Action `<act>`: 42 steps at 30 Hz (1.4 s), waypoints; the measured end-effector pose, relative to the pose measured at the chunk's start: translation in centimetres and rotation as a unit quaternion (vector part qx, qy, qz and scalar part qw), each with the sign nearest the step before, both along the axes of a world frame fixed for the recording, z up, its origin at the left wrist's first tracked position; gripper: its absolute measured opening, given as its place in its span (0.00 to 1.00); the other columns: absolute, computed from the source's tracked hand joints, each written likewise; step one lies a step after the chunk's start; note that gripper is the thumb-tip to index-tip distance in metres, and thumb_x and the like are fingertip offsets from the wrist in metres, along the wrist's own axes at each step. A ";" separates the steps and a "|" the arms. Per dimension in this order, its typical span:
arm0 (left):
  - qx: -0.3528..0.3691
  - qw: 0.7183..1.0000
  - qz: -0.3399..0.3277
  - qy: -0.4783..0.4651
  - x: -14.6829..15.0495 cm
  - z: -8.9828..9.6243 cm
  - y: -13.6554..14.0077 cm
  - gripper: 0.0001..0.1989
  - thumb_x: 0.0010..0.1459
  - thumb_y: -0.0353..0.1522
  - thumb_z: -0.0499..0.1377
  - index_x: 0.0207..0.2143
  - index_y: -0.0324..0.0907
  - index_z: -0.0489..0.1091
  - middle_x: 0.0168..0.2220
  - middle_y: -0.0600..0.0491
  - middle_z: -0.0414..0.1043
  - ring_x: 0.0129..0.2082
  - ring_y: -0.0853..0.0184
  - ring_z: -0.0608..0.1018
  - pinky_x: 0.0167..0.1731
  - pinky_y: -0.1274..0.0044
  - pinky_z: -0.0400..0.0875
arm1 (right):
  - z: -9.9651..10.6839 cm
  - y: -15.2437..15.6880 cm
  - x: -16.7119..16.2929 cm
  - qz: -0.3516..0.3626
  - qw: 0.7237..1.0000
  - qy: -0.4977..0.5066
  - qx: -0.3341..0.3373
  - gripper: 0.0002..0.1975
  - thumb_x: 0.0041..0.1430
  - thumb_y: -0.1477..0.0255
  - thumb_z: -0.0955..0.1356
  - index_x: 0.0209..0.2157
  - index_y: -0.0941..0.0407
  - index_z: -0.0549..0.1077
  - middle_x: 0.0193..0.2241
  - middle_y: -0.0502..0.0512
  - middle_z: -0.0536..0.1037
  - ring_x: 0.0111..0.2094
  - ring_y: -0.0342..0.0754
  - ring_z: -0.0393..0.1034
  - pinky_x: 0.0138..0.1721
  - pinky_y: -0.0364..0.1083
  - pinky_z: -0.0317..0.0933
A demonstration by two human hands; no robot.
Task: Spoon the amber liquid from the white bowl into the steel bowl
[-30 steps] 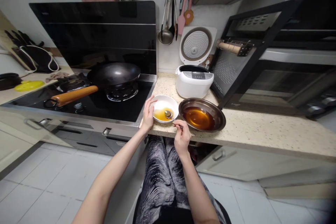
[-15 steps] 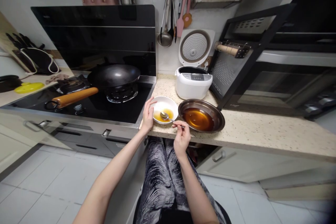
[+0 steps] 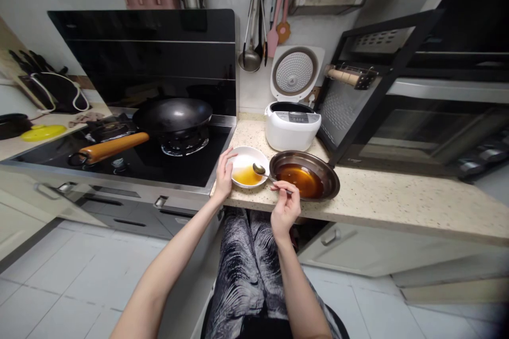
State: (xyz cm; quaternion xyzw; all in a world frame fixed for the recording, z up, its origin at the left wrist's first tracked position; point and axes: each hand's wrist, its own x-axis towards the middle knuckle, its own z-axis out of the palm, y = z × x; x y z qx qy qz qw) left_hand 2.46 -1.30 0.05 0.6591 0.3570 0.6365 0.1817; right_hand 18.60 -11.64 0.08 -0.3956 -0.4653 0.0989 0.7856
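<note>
I have the right hand (image 3: pixel 285 206) pinching the spoon (image 3: pixel 259 169) by its handle, the spoon's head just above the yellow liquid (image 3: pixel 245 175) at the right side of the white bowl (image 3: pixel 242 159). The left hand (image 3: pixel 224 177) lies against the bowl's left rim with fingers extended; from here I cannot tell whether the thumb closes on it too. The bowl sits near the front edge of the counter (image 3: pixel 397 198), so I'd want light, even pressure from that left hand, enough to stop a skid without tipping it. With the spoon, I'd go for small, level strokes low in the bowl, since a tilted head could drip over the rim. My tightest spot is on the right: the metal basin (image 3: pixel 332 179) of amber liquid (image 3: pixel 306 184) is just beside the bowl, and the right hand works close to its near rim, so a wide elbow swing could knock it. Behind stands the rice cooker (image 3: pixel 293 135), lid up, while the wok (image 3: pixel 173 114) and its wooden handle (image 3: pixel 117 147) lie well clear on the hob (image 3: pixel 186 169).
</note>
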 end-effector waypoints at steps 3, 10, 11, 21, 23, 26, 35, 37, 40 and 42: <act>-0.002 1.000 -0.001 0.002 0.0 0.0 0.0 0.20 0.71 0.44 0.48 0.50 0.43 0.73 0.63 0.43 0.67 0.65 0.54 0.68 0.66 0.57 0.59 | 0.5 -0.2 0.6 -0.020 1.000 0.010 0.007 0.08 0.70 0.69 0.64 0.38 0.55 0.72 0.35 0.53 0.76 0.34 0.43 0.74 0.40 0.46 0.71; 0.000 1.000 0.003 0.003 0.0 0.0 0.0 0.21 0.70 0.45 0.48 0.50 0.43 0.73 0.62 0.43 0.67 0.64 0.54 0.69 0.66 0.57 0.59 | 1.4 -0.4 2.2 -0.073 0.997 0.017 0.026 0.07 0.70 0.68 0.63 0.38 0.55 0.71 0.36 0.53 0.75 0.35 0.44 0.74 0.40 0.48 0.73; 0.000 1.000 0.003 0.005 -0.1 0.0 0.0 0.21 0.70 0.45 0.48 0.50 0.43 0.73 0.63 0.43 0.67 0.64 0.54 0.69 0.66 0.57 0.59 | 1.3 -0.4 2.4 -0.078 0.996 0.013 0.031 0.07 0.70 0.69 0.63 0.38 0.55 0.71 0.37 0.54 0.75 0.36 0.45 0.74 0.39 0.48 0.73; 0.000 1.000 0.002 0.007 -0.2 0.0 0.0 0.21 0.71 0.45 0.48 0.51 0.42 0.73 0.63 0.43 0.67 0.65 0.54 0.68 0.66 0.57 0.59 | -0.1 0.1 4.1 -0.139 0.972 -0.182 0.055 0.08 0.70 0.74 0.62 0.41 0.53 0.73 0.35 0.55 0.77 0.38 0.49 0.74 0.42 0.51 0.71; -0.001 1.000 0.000 0.004 -0.2 0.0 0.0 0.21 0.71 0.44 0.48 0.51 0.42 0.73 0.63 0.42 0.67 0.64 0.54 0.68 0.66 0.57 0.59 | -0.2 0.2 4.3 -0.137 0.959 -0.238 0.071 0.10 0.69 0.77 0.61 0.42 0.53 0.73 0.35 0.55 0.77 0.38 0.49 0.73 0.41 0.50 0.69; -0.001 1.000 0.000 0.003 -0.1 0.0 0.0 0.21 0.70 0.44 0.48 0.51 0.42 0.73 0.62 0.43 0.67 0.64 0.54 0.69 0.66 0.57 0.59 | -0.4 0.3 4.7 -0.125 0.942 -0.302 0.078 0.13 0.68 0.80 0.60 0.44 0.53 0.73 0.35 0.56 0.77 0.38 0.49 0.73 0.41 0.51 0.69; -0.002 1.000 0.002 0.001 0.0 0.0 0.0 0.21 0.70 0.44 0.48 0.50 0.42 0.73 0.63 0.42 0.67 0.64 0.54 0.68 0.66 0.57 0.59 | -0.6 0.3 5.2 -0.098 0.931 -0.345 0.063 0.15 0.67 0.81 0.59 0.46 0.54 0.73 0.36 0.58 0.78 0.39 0.50 0.73 0.41 0.52 0.69; -0.001 1.000 0.000 0.001 0.0 0.1 -0.1 0.20 0.71 0.44 0.48 0.50 0.42 0.73 0.63 0.42 0.67 0.64 0.54 0.68 0.66 0.57 0.59 | -0.4 0.1 4.7 -0.117 0.951 -0.277 0.071 0.12 0.68 0.79 0.60 0.44 0.53 0.73 0.36 0.56 0.78 0.39 0.50 0.74 0.41 0.51 0.69; -0.003 1.000 0.002 0.003 0.0 0.2 -0.2 0.20 0.71 0.43 0.48 0.50 0.43 0.73 0.63 0.43 0.67 0.65 0.54 0.68 0.66 0.57 0.59 | -0.1 -0.3 3.6 -0.146 0.973 -0.156 0.083 0.09 0.69 0.76 0.62 0.43 0.53 0.73 0.35 0.55 0.77 0.39 0.50 0.75 0.43 0.52 0.70; -0.005 1.000 0.003 0.004 0.0 0.3 -0.2 0.20 0.71 0.43 0.48 0.50 0.43 0.73 0.63 0.43 0.67 0.65 0.55 0.68 0.66 0.57 0.59 | 0.0 -0.6 2.8 -0.134 0.980 -0.124 0.083 0.07 0.69 0.74 0.62 0.41 0.53 0.72 0.34 0.54 0.77 0.38 0.49 0.75 0.42 0.52 0.70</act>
